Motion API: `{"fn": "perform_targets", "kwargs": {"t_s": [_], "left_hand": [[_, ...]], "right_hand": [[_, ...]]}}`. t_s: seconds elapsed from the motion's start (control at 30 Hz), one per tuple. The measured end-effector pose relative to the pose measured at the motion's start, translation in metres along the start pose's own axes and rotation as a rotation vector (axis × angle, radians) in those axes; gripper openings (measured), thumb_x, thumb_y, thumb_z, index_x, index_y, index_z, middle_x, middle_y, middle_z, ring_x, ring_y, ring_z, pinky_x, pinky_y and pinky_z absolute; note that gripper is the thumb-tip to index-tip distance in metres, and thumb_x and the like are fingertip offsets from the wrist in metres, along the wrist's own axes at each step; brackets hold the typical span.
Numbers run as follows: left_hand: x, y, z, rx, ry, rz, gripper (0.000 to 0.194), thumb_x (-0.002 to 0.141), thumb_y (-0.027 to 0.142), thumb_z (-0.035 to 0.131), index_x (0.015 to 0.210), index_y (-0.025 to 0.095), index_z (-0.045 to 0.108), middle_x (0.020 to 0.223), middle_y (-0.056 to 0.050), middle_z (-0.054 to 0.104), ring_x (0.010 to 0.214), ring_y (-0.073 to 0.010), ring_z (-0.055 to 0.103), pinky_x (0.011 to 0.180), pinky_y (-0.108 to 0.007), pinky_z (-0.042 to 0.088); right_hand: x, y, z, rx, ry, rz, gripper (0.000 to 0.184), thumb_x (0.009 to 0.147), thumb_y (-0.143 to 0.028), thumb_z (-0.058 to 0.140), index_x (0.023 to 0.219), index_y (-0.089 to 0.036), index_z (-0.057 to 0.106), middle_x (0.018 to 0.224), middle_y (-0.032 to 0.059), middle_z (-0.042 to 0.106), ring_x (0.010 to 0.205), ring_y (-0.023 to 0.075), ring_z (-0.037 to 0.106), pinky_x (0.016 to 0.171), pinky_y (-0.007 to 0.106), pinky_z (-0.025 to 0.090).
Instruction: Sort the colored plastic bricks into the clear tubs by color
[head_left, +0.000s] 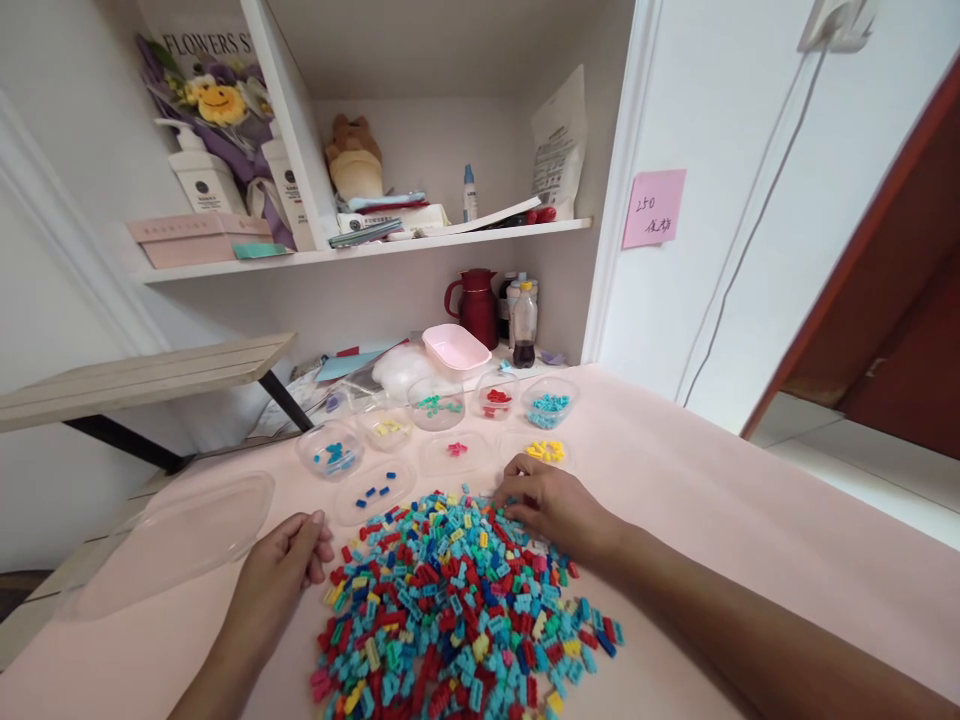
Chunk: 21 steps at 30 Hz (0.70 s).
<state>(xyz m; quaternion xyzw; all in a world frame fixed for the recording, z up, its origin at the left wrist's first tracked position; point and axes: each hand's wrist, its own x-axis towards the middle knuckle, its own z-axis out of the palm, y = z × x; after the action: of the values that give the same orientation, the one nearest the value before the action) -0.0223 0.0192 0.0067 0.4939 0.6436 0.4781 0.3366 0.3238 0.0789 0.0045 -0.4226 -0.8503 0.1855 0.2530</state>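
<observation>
A large heap of small toy building bricks (450,600) in turquoise, red, yellow, green and dark blue lies in front of me. My right hand (551,505) is at the heap's far right edge, fingers bent and pinched together over the bricks; whatever is between the fingertips is hidden. At the heap's left side my left hand (289,560) rests on the table, fingers curled in and thumb over them, with nothing visible in it. Just beyond my right hand, yellow bricks (544,451) sit on a clear lid. Dark blue bricks (373,491) lie on another clear lid nearer my left hand.
Clear tubs behind hold blue (335,457), pale yellow (388,427), green (439,405), red (496,401) and turquoise bricks (550,404). Pink bricks (457,450) lie on a lid. A large clear lid (180,535) is at left. Farther back stand a pink basin (457,348) and red jug (478,308).
</observation>
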Motion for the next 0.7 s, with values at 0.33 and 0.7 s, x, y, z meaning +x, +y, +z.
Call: {"fn": "perform_targets", "kwargs": {"t_s": [0.33,0.7], "left_hand": [[0.000,0.005,0.001,0.044,0.002,-0.016,0.043,0.069,0.062,0.062,0.067,0.019,0.061,0.057,0.000,0.061,0.046,-0.0118,0.049,0.044,-0.022,0.035],[0.000,0.004,0.000,0.059,-0.008,-0.033,0.041,0.072,0.060,0.059,0.076,0.019,0.060,0.059,0.002,0.061,0.048,-0.0117,0.049,0.047,-0.023,0.037]], "right_hand": [[-0.004,0.004,-0.037,0.028,0.023,0.119,0.020,0.076,-0.013,0.054,0.081,-0.024,0.071,0.083,0.0013,0.065,0.070,0.0142,0.057,0.063,0.025,0.043],[-0.010,0.000,-0.040,-0.170,-0.159,0.171,0.025,0.076,-0.018,0.055,0.093,-0.028,0.070,0.082,-0.0009,0.070,0.070,0.0148,0.059,0.058,0.024,0.036]]}}
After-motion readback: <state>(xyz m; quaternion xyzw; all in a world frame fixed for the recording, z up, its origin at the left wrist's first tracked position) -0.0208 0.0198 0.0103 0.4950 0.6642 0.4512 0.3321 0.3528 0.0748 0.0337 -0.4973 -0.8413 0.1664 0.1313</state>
